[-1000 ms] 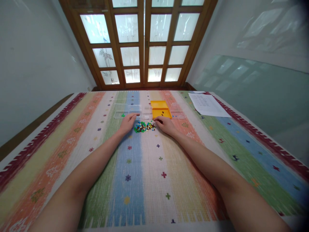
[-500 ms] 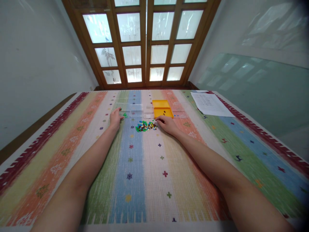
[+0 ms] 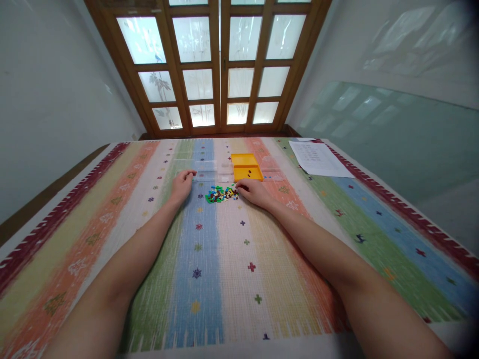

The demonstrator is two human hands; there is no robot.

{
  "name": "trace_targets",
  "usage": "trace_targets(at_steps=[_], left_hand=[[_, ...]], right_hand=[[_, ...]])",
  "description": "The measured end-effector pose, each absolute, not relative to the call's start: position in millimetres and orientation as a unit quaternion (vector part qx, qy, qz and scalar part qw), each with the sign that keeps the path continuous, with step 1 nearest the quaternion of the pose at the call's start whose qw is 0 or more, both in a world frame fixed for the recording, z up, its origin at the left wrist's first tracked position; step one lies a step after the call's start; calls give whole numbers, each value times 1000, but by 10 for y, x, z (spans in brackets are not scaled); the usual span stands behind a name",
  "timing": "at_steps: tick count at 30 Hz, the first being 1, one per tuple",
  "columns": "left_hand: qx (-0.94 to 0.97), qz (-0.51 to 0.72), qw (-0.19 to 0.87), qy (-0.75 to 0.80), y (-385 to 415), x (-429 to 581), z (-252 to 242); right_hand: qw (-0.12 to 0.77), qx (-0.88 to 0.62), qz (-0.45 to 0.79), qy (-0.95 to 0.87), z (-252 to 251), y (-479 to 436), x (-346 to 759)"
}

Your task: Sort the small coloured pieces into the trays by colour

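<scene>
A pile of small mixed pieces (image 3: pixel 220 195), green, blue, brown, yellow and white, lies on the striped cloth between my hands. My right hand (image 3: pixel 254 191) rests at the pile's right edge with thumb and forefinger pinched; anything between them is too small to make out. My left hand (image 3: pixel 182 184) is held over the near left part of a clear plastic box (image 3: pixel 206 168), fingers drawn together, their grip hidden. Just beyond my right hand, an opened yellow box (image 3: pixel 245 159) holds a few dark pieces (image 3: pixel 250 172).
Right of the yellow box, a few blue pieces (image 3: pixel 267 176) sit in another clear container (image 3: pixel 276 172). A printed paper sheet (image 3: pixel 320 158) lies at the far right of the striped tablecloth (image 3: pixel 239 279). Walls flank the table, and wooden glazed doors (image 3: pixel 220 75) stand beyond it.
My left hand has shifted right and its fingers have come together, now covering where green pieces showed. My right hand stays at the pile's edge. The whole view has shifted slightly.
</scene>
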State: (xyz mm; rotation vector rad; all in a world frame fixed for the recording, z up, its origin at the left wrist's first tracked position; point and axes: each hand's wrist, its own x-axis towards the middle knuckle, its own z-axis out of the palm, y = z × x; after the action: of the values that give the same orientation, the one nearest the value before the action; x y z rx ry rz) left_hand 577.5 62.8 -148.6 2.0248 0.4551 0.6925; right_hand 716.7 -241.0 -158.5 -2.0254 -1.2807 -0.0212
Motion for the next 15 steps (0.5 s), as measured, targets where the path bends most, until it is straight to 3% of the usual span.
trace_targets(at_steps=[8, 15], left_hand=[[936, 199, 290, -9, 346, 5694, -1458], [956, 177, 224, -66, 172, 5689, -1429]], right_hand=[[320, -779, 1, -539, -1508, -2464, 7136], [289, -792, -40, -537, -1473, -2382, 6998]])
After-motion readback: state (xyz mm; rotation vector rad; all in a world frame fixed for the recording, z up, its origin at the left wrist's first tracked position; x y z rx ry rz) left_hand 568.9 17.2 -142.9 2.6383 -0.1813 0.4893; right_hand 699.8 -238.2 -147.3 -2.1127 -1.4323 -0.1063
